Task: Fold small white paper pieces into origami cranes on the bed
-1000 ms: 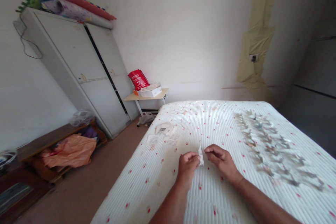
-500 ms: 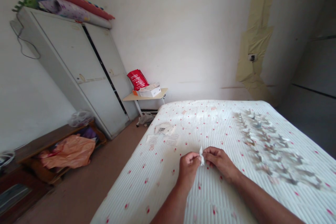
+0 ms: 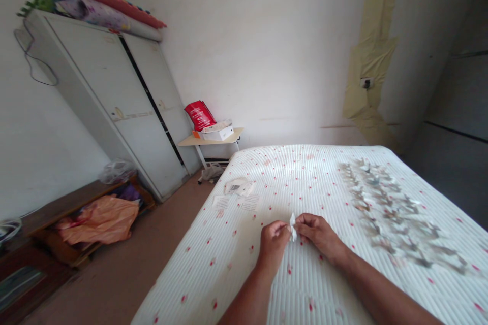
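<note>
Small folded white paper (image 3: 293,227) sits upright over the bed (image 3: 305,284), pinched between 2 hands. Left hand (image 3: 273,244) and right hand (image 3: 318,236) both grip it at the fingertips. Rows of folded paper shapes (image 3: 396,213) lie to the right; paper slips (image 3: 239,187) lie further up the bed.

On my feed the small white paper (image 3: 293,226) is too small to read, half hidden by the left hand (image 3: 272,246) and right hand (image 3: 318,236); the rows of pale shapes (image 3: 400,216) blur, and the frame's bottom edge cuts off the left forearm (image 3: 247,297) and right forearm (image 3: 381,287).
</note>
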The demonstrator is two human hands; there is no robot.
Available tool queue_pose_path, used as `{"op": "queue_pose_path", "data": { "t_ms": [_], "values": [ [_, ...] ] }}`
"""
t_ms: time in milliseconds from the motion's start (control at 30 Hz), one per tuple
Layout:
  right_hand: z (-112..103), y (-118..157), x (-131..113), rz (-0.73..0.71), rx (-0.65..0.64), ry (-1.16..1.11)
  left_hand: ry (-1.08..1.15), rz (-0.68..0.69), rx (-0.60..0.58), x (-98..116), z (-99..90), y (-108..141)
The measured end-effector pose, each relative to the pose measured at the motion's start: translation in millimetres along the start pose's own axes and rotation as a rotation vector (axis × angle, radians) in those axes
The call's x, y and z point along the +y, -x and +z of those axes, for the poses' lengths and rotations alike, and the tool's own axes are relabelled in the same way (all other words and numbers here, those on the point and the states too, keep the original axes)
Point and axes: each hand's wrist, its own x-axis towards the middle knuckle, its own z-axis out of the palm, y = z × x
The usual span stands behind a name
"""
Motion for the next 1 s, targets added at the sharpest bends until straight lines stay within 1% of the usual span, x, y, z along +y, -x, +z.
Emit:
{"op": "queue_pose_path", "data": {
  "t_ms": [200, 300, 367, 467, 533, 600, 700, 800, 833, 900, 1000],
  "values": [
    [0, -2, 4, -0.011, 0.007, 0.031, -0.01, -0.023, 0.023, -2, 1.9, -1],
    [2, -1, 4, -0.03, 0.01, 0.049, -0.034, -0.005, 0.033, -3, 2.4, -1],
    [4, 0, 2, -0.053, 0.019, 0.073, -0.06, 0.029, 0.033, -3, 2.4, -1],
    [7, 1, -3, -0.083, 0.061, 0.112, -0.139, 0.12, 0.05, -3, 2.1, -1],
    [7, 1, -5, -0.079, 0.08, 0.119, -0.188, 0.171, 0.062, -4, 1.6, -1],
    [5, 0, -4, -0.073, 0.055, 0.088, -0.209, 0.2, 0.06, -6, 0.6, -2],
    [-1, -2, 0, -0.077, -0.028, 0.017, -0.229, 0.23, 0.047, -10, -1.5, -4],
    [-4, -3, 5, -0.1, -0.046, 0.05, -0.273, 0.269, 0.036, -11, -3.3, -4],
    [-5, -3, 6, -0.124, -0.035, 0.098, -0.292, 0.285, 0.035, -11, -3.7, -4],
    [-5, -2, 6, -0.222, 0.0, 0.256, -0.341, 0.329, 0.035, -10, -4.3, -5],
    [-4, 1, 5, -0.458, 0.067, 0.561, -0.468, 0.466, 0.033, -7, -4.7, -6]
  ]
}}
